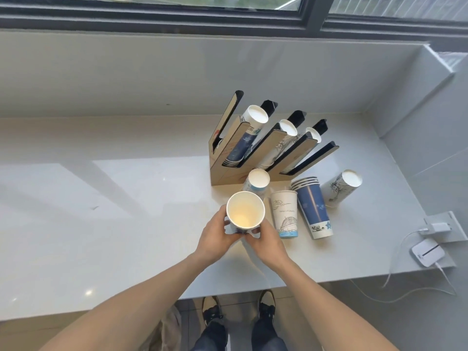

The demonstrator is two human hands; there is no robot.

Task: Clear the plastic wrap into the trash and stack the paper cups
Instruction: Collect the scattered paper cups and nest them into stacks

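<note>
Over white counter [126, 198], both hands' grip clasps upright cup [245, 211], base hidden.

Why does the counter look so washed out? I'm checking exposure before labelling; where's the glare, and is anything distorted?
Head view: window light glares in pale patches across the counter; wide-angle lens bows the window frame; the held cup stays sharp.

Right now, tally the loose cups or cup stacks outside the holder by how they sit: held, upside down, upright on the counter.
Held in both hands, mouth up: 1
Upside down on the counter: 2
Mouth up on the counter: 2, a white cup and a blue nested stack
Total: 5
</note>
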